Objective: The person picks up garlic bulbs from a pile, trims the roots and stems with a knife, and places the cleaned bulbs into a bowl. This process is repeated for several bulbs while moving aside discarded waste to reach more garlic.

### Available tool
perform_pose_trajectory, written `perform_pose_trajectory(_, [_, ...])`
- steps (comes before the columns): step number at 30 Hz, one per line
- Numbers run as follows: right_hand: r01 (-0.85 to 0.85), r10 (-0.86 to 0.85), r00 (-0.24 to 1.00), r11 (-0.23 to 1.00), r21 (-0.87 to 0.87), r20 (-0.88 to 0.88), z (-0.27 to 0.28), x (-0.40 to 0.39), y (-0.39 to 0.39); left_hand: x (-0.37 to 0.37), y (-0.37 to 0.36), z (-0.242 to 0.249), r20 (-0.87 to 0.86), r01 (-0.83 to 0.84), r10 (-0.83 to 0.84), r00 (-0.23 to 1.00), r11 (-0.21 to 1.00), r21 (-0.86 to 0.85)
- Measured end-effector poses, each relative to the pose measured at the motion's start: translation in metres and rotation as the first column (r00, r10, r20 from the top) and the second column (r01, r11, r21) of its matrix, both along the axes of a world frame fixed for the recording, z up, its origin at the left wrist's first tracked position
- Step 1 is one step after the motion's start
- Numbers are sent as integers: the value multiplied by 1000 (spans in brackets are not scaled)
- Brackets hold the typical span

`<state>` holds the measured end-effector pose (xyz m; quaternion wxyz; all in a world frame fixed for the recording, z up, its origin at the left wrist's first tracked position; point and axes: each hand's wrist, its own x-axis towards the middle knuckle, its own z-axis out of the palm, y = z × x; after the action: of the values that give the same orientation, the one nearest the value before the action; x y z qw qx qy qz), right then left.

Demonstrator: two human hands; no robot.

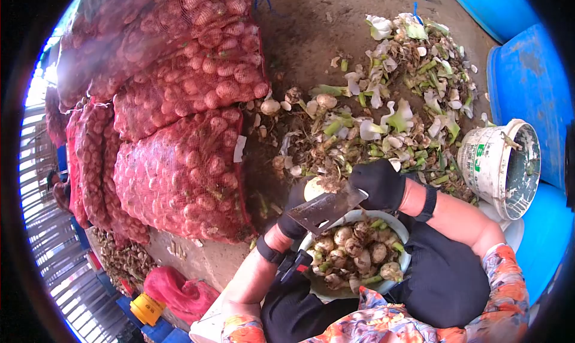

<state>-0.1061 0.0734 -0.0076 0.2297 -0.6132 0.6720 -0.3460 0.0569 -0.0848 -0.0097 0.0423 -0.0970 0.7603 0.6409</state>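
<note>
My left hand (pixel 293 209), in a dark glove, is closed around a pale bulb (pixel 314 189) with a brown tuft of roots. In my right hand (pixel 377 185), also gloved, is a cleaver (pixel 326 210), whose broad dark blade lies across the front of the bulb and hides part of it and of my left fingers. Just below both hands, a pale bucket (pixel 406 252) stands between my knees. It is filled with several bulbs (pixel 362 260), some with green stem stubs and dirt on them.
Red mesh sacks (pixel 179 169) full of bulbs are stacked on the left. Cut stems, leaves and roots (pixel 395 121) cover the floor ahead. To the right are a dirty white bucket (pixel 473 157) on its side and blue barrels (pixel 530 85). A pink mesh bag (pixel 176 295) lies at lower left.
</note>
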Motion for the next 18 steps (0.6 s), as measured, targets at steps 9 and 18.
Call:
perform_pose_trajectory(9, [441, -494, 866, 827, 347, 77, -36, -16, 18, -17, -12, 30, 59, -127, 114, 992, 948, 292])
perform_pose_trajectory(18, [182, -515, 341, 857, 482, 786, 2, 20, -7, -42, -1, 49, 249, -318, 583, 774, 18, 948])
